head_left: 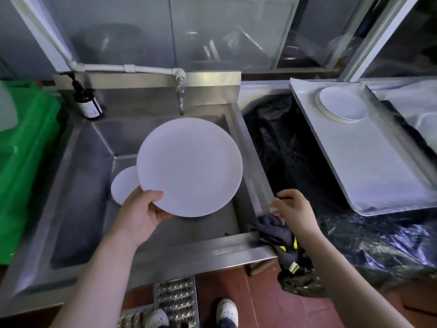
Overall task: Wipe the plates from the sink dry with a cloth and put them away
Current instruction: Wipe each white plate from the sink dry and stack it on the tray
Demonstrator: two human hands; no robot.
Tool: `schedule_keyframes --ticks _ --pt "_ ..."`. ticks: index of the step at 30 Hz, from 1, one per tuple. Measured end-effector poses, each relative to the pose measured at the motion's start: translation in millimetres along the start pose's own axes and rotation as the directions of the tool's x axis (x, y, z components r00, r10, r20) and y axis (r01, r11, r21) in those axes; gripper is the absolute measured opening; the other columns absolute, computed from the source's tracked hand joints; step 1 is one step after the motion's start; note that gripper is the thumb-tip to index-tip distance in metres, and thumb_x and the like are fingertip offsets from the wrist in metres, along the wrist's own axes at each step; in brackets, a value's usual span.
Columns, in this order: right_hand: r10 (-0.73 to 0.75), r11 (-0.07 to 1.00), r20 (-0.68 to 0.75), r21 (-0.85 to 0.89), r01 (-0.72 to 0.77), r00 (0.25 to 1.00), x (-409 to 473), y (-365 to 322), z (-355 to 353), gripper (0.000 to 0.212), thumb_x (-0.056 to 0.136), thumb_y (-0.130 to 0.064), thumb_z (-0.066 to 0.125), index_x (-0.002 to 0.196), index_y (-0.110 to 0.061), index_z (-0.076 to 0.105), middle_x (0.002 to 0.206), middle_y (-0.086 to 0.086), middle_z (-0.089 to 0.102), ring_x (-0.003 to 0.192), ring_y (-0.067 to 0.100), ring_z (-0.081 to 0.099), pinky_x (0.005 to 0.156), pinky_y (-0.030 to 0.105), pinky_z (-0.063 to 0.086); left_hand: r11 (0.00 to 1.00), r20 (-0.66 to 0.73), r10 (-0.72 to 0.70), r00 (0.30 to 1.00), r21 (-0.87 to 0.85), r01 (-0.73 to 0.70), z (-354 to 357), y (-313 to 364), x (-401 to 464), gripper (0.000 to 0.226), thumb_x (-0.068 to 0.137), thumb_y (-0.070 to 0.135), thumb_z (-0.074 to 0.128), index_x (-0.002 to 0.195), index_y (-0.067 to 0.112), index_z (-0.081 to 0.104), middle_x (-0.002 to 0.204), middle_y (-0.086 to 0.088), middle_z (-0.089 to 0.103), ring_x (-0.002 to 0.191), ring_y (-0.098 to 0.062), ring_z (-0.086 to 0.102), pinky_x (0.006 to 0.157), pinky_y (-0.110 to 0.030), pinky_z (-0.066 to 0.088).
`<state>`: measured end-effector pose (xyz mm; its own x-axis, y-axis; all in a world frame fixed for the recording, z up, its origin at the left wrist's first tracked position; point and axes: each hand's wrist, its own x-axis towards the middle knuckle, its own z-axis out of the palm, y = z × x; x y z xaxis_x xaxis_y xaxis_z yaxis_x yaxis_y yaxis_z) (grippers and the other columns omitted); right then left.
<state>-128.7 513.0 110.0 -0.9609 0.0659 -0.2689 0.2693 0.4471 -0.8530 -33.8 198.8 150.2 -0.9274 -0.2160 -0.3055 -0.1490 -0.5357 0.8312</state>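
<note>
My left hand grips the near rim of a large white plate, held tilted above the steel sink. A smaller white plate lies in the sink basin, partly hidden behind the large one. My right hand rests on a dark cloth draped over the sink's front right corner, fingers closing on its top. A stack of white plates sits on a white tray to the right.
A tap hangs over the sink's back edge, a brown pump bottle at its left. Green plastic covers the left side. Black plastic sheeting lies between sink and tray. A second tray sits far right.
</note>
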Motion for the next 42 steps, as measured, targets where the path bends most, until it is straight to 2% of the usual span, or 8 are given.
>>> schedule_keyframes --ticks 7,11,15,18,22,28,37,42 --pt "-0.117 0.558 0.444 -0.711 0.429 0.888 6.5 66.0 12.7 0.071 0.080 -0.054 0.065 0.142 -0.039 0.034 0.142 -0.002 0.043 0.131 0.030 0.036 0.102 0.042 0.039 1.000 -0.093 -0.007 0.996 -0.001 0.007 22.7 -37.7 -8.6 0.042 0.088 -0.002 0.044 0.118 0.021 0.061 0.106 0.002 0.072 0.088 -0.015 0.070 0.054 -0.027 0.058" --pt "-0.105 0.359 0.493 -0.791 0.495 0.864 13.0 81.8 21.4 0.061 0.094 -0.029 0.052 0.146 -0.044 0.023 0.152 0.000 0.025 0.135 0.037 0.022 0.099 0.048 0.041 1.000 -0.123 0.012 0.992 -0.006 -0.013 24.7 -44.1 -13.9 0.043 0.082 0.002 0.049 0.118 0.023 0.061 0.107 0.002 0.073 0.087 -0.015 0.071 0.055 -0.028 0.059" --pt "-0.243 0.566 0.480 -0.635 0.525 0.843 21.7 85.5 6.0 0.061 0.090 -0.002 0.044 0.141 -0.035 0.042 0.137 -0.001 0.048 0.121 0.032 0.041 0.097 0.037 0.044 1.000 -0.125 0.020 0.992 -0.016 -0.023 27.0 -50.4 -19.8 0.053 0.076 0.006 0.052 0.126 0.020 0.057 0.112 0.000 0.071 0.091 -0.017 0.071 0.062 -0.032 0.060" --pt "-0.401 0.809 0.356 -0.296 0.508 0.844 18.9 65.1 -9.3 0.047 0.087 0.000 0.054 0.125 -0.028 0.057 0.113 -0.017 0.061 0.108 0.010 0.055 0.088 0.006 0.038 0.999 -0.120 0.026 0.992 -0.021 -0.028 32.9 -53.5 -22.2 0.057 0.075 -0.001 0.050 0.129 0.019 0.055 0.116 -0.002 0.070 0.094 -0.021 0.071 0.065 -0.037 0.061" --pt "-0.464 0.886 0.115 0.042 0.462 0.879 1.2 15.0 -15.9 0.039 0.088 -0.010 0.064 0.115 -0.031 0.045 0.100 -0.033 0.059 0.095 -0.012 0.054 0.075 -0.003 0.035 0.998 -0.120 0.059 0.991 0.009 -0.058 42.5 -48.6 -22.3 0.056 0.086 -0.014 0.040 0.128 0.020 0.054 0.117 0.000 0.069 0.098 -0.023 0.070 0.064 -0.039 0.061" --pt "-0.708 0.703 -0.021 0.078 0.707 0.706 -19.9 -84.8 -12.5 0.037 0.086 -0.017 0.060 0.114 -0.037 0.046 0.113 -0.032 0.055 0.105 -0.012 0.051 0.086 0.001 0.034 0.949 -0.037 0.196 0.980 0.258 -0.180 48.6 -29.0 -24.2 0.061 0.067 0.003 0.056 0.121 0.030 0.056 0.109 0.005 0.070 0.096 -0.019 0.069 0.062 -0.036 0.058" --pt "-0.996 0.086 -0.026 -0.519 0.850 0.085 -21.4 -173.0 26.7 0.031 0.085 -0.002 0.064 0.115 -0.005 0.069 0.134 0.025 0.052 0.115 0.051 0.051 0.097 0.054 0.044 0.858 0.091 0.364 0.927 0.355 -0.372 39.0 11.9 -36.6 0.051 0.063 0.024 0.062 0.112 0.040 0.063 0.114 0.005 0.068 0.108 -0.026 0.064 0.072 -0.045 0.059" --pt "-0.990 -0.012 0.121 -0.592 0.806 0.074 -16.1 -180.8 30.5 0.053 0.080 0.003 0.057 0.128 -0.020 0.063 0.142 0.021 0.046 0.113 0.047 0.048 0.098 0.047 0.043 0.874 0.040 0.421 0.906 0.249 -0.418 32.4 22.3 -41.4 0.045 0.069 0.010 0.062 0.105 0.038 0.068 0.109 0.001 0.071 0.104 -0.028 0.067 0.073 -0.049 0.059"
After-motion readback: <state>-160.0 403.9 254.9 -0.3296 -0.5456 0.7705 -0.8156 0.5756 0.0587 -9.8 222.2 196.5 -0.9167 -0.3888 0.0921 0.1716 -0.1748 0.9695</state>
